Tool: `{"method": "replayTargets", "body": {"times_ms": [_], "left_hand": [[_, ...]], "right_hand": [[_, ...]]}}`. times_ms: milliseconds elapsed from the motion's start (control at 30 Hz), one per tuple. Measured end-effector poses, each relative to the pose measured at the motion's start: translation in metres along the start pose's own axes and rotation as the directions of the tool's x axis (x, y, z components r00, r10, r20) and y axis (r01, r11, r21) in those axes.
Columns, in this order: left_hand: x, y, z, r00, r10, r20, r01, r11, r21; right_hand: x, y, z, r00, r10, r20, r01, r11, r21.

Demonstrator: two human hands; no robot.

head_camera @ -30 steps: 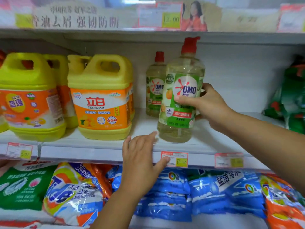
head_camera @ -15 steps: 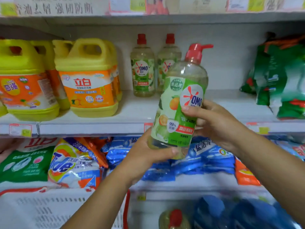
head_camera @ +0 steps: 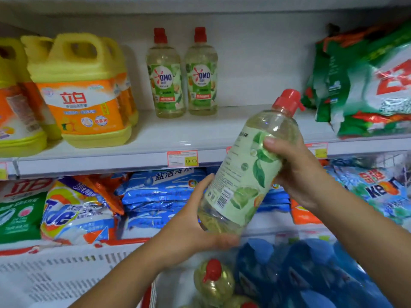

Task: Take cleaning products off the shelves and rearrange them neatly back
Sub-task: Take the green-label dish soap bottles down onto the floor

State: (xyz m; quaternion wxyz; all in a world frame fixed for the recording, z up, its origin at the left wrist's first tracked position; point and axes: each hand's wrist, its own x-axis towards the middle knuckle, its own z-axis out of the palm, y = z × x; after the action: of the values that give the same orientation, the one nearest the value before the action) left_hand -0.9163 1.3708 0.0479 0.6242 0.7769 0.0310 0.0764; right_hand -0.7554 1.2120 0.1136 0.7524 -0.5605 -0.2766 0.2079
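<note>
A large clear OMO dish-soap bottle (head_camera: pixel 251 165) with a red pump cap and a green label is held tilted in front of the shelf (head_camera: pixel 155 138), back label facing me. My left hand (head_camera: pixel 195 221) cups its base from below. My right hand (head_camera: pixel 298 172) grips its middle from the right. Two smaller OMO bottles (head_camera: pixel 165 76) (head_camera: pixel 202 74) stand upright side by side at the back of the shelf.
Yellow detergent jugs (head_camera: pixel 86 92) fill the shelf's left; green powder bags (head_camera: pixel 364 85) lie at its right. Detergent bags (head_camera: pixel 160 192) are stacked on the shelf below. A white basket (head_camera: pixel 66 274) sits low, with another red-capped bottle (head_camera: pixel 213 281) and blue packs (head_camera: pixel 311 274) beside it.
The big bottle came off the shelf, moved down and right, and turned so its back label faces me. My left hand went from the shelf edge to under its base.
</note>
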Motion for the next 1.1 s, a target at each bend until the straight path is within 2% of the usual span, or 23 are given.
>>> {"method": "replayTargets", "body": {"times_ms": [100, 167, 200, 267, 333, 367, 433, 500, 567, 600, 667, 767, 833, 933, 1000, 1100], "left_hand": [[0.004, 0.001, 0.011, 0.997, 0.046, -0.056, -0.047, 0.999, -0.02], [0.004, -0.001, 0.022, 0.985, 0.057, -0.161, -0.058, 0.998, -0.003], [0.004, -0.003, 0.027, 0.971, 0.072, -0.229, -0.06, 0.996, 0.059], [0.004, -0.002, 0.035, 0.929, 0.145, -0.34, -0.04, 0.954, 0.298], [0.003, 0.003, 0.033, 0.922, 0.199, -0.332, -0.038, 0.901, 0.433], [0.003, 0.005, 0.028, 0.94, 0.172, -0.296, -0.032, 0.904, 0.425], [0.005, 0.007, 0.014, 0.973, 0.059, -0.222, 0.006, 0.959, 0.282], [0.007, 0.005, 0.003, 0.996, -0.037, -0.076, 0.04, 0.999, 0.035], [0.004, 0.005, 0.002, 0.992, -0.086, 0.095, 0.103, 0.977, -0.186], [0.002, 0.003, 0.004, 0.99, -0.091, 0.109, 0.113, 0.969, -0.221], [0.0, 0.001, 0.009, 0.998, -0.066, 0.001, 0.065, 0.98, -0.19], [-0.002, 0.0, 0.019, 0.971, 0.046, -0.237, -0.031, 0.997, 0.064], [-0.006, 0.004, 0.025, 0.946, 0.123, -0.301, -0.059, 0.975, 0.213], [-0.003, 0.006, 0.005, 0.981, 0.086, -0.175, -0.044, 0.972, 0.231], [0.001, 0.005, -0.013, 0.999, -0.024, -0.042, 0.029, 0.993, 0.118], [0.003, 0.003, -0.02, 0.974, -0.143, 0.177, 0.171, 0.973, -0.152]], "right_hand": [[0.0, -0.007, -0.007, 0.992, 0.046, 0.113, -0.051, 0.998, 0.038], [0.0, -0.012, -0.009, 0.994, 0.04, 0.099, -0.038, 0.999, -0.025], [0.001, -0.014, -0.01, 0.998, 0.015, 0.069, -0.009, 0.997, -0.083], [0.002, -0.016, -0.015, 0.999, -0.033, 0.016, 0.035, 0.988, -0.147], [0.001, -0.016, -0.019, 0.998, -0.065, -0.009, 0.063, 0.991, -0.115], [0.0, -0.016, -0.021, 0.997, -0.071, -0.011, 0.07, 0.994, -0.087], [-0.003, -0.016, -0.026, 0.997, -0.071, 0.03, 0.073, 0.995, -0.067], [-0.005, -0.015, -0.029, 0.995, -0.056, 0.084, 0.061, 0.997, -0.057], [-0.006, -0.014, -0.027, 0.991, -0.038, 0.124, 0.044, 0.998, -0.043], [-0.007, -0.014, -0.025, 0.99, -0.025, 0.137, 0.031, 0.998, -0.046], [-0.009, -0.019, -0.018, 0.99, 0.009, 0.143, 0.007, 0.994, -0.113], [-0.009, -0.024, -0.014, 0.995, 0.037, 0.096, -0.004, 0.945, -0.327], [-0.01, -0.021, -0.015, 0.997, 0.031, 0.069, -0.007, 0.945, -0.327], [-0.012, -0.016, -0.018, 0.998, 0.015, 0.056, -0.001, 0.968, -0.253], [-0.012, -0.014, -0.023, 0.996, 0.028, 0.083, -0.011, 0.979, -0.204], [-0.014, -0.011, -0.023, 0.987, 0.046, 0.157, -0.03, 0.994, -0.103]]}}
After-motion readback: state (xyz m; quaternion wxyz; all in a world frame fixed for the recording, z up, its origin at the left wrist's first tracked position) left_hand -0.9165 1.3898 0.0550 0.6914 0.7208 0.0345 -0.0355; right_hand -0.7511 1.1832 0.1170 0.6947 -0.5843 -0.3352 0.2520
